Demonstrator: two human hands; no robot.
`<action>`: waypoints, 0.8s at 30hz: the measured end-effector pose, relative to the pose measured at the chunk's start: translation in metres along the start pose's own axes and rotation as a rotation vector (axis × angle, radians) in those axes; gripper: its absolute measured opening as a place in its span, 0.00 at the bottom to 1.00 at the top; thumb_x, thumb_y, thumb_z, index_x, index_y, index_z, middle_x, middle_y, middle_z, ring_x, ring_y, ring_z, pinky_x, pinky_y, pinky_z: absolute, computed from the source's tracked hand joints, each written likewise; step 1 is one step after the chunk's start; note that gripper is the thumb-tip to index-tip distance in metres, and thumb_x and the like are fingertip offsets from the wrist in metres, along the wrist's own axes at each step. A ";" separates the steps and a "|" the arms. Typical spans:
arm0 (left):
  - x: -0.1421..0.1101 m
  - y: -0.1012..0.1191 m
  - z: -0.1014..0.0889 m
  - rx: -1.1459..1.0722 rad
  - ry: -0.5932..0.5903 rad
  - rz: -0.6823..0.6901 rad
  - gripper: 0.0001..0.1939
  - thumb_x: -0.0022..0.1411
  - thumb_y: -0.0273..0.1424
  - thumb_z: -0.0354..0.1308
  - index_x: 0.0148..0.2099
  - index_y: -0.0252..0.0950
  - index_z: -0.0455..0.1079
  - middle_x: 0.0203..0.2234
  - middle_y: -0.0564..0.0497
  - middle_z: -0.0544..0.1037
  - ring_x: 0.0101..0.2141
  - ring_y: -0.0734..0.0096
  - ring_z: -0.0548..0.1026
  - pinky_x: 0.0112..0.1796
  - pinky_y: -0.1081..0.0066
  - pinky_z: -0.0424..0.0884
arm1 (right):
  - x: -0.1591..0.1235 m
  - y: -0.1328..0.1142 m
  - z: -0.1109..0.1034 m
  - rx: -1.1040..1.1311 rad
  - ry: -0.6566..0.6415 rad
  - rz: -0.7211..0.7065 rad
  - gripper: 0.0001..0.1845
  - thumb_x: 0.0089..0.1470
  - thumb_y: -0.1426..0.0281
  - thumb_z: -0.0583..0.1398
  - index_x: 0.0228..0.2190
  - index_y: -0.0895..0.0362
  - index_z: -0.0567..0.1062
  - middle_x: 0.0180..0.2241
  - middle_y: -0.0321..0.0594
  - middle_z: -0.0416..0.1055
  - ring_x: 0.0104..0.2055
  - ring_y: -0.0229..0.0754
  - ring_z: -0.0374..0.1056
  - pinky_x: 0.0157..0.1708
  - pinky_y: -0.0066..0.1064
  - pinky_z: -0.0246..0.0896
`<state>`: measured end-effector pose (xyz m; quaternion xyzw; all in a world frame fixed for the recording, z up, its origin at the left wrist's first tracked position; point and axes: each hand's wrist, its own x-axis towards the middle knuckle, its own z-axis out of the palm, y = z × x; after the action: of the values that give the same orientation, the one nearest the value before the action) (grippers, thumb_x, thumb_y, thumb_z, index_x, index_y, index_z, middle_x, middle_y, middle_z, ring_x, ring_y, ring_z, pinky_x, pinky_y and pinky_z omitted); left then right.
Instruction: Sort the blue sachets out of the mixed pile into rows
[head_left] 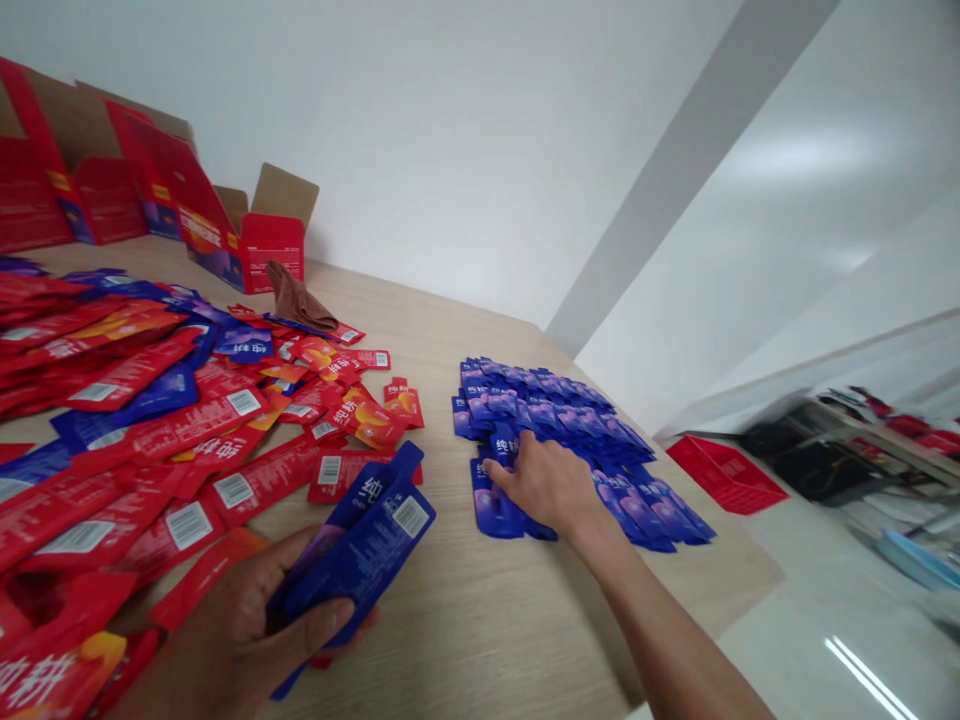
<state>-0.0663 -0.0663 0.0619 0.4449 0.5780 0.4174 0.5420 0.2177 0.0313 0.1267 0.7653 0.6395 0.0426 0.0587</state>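
Several blue sachets are gripped in my left hand, the front one showing a barcode near its top. My right hand is over the near left part of the rows of blue sachets, closed on one blue sachet. Its thumb lies across the sachet's left side, and the other fingertips are mostly hidden. The laid-out sachets overlap in several rows, most with their printed fronts up. To the left, near my left hand, spreads a loose heap of red sachets with some blue ones mixed in.
Open red cartons stand along the wall at the back left. A brown cloth lies at the back of the heap. The wooden table ends at the right, beyond which a red plastic basket sits lower down.
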 end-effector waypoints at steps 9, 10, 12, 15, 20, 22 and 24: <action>-0.001 0.002 0.002 -0.039 0.027 -0.070 0.28 0.42 0.50 0.77 0.43 0.42 0.80 0.27 0.48 0.88 0.28 0.55 0.85 0.29 0.68 0.80 | 0.002 -0.009 0.019 -0.061 -0.022 -0.032 0.33 0.70 0.43 0.60 0.51 0.62 0.81 0.47 0.64 0.84 0.52 0.65 0.84 0.48 0.45 0.75; -0.001 0.003 0.001 -0.048 0.024 -0.080 0.29 0.41 0.50 0.77 0.43 0.42 0.80 0.28 0.48 0.88 0.28 0.55 0.85 0.30 0.67 0.80 | 0.002 -0.009 0.019 -0.067 -0.028 -0.032 0.34 0.70 0.42 0.60 0.51 0.62 0.81 0.47 0.65 0.84 0.52 0.65 0.83 0.49 0.45 0.75; -0.001 0.003 -0.001 -0.062 0.006 -0.095 0.30 0.41 0.50 0.79 0.44 0.42 0.80 0.28 0.47 0.88 0.29 0.55 0.85 0.31 0.67 0.81 | 0.002 -0.009 0.017 -0.076 -0.042 -0.033 0.37 0.69 0.40 0.60 0.51 0.63 0.81 0.47 0.66 0.84 0.52 0.67 0.83 0.49 0.47 0.75; 0.000 0.001 -0.004 -0.071 -0.050 -0.099 0.30 0.44 0.49 0.80 0.47 0.41 0.81 0.29 0.46 0.88 0.30 0.55 0.86 0.31 0.68 0.81 | 0.001 -0.009 0.015 -0.094 -0.048 -0.023 0.40 0.70 0.38 0.57 0.51 0.64 0.81 0.47 0.66 0.83 0.53 0.69 0.83 0.49 0.50 0.76; 0.006 -0.004 -0.007 -0.119 -0.133 -0.090 0.29 0.46 0.50 0.80 0.46 0.41 0.81 0.30 0.47 0.89 0.31 0.55 0.86 0.32 0.68 0.81 | -0.019 -0.008 0.013 0.088 0.145 -0.226 0.32 0.72 0.50 0.63 0.63 0.61 0.75 0.58 0.62 0.78 0.52 0.61 0.83 0.48 0.46 0.79; 0.010 -0.006 -0.008 -0.130 -0.202 -0.060 0.31 0.47 0.52 0.80 0.47 0.41 0.80 0.30 0.47 0.88 0.30 0.56 0.86 0.30 0.69 0.80 | -0.035 -0.011 0.015 0.273 0.297 -0.553 0.35 0.69 0.56 0.67 0.68 0.58 0.69 0.63 0.59 0.74 0.58 0.58 0.80 0.53 0.47 0.79; 0.014 -0.010 -0.010 -0.124 -0.290 -0.026 0.31 0.49 0.54 0.80 0.46 0.40 0.80 0.30 0.46 0.88 0.30 0.58 0.86 0.30 0.71 0.80 | -0.052 -0.019 0.019 0.344 0.476 -0.904 0.33 0.69 0.62 0.68 0.69 0.56 0.68 0.68 0.56 0.72 0.65 0.57 0.73 0.61 0.50 0.75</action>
<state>-0.0768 -0.0555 0.0490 0.4586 0.4725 0.3768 0.6515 0.1923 -0.0171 0.1059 0.3818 0.8985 0.0799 -0.2015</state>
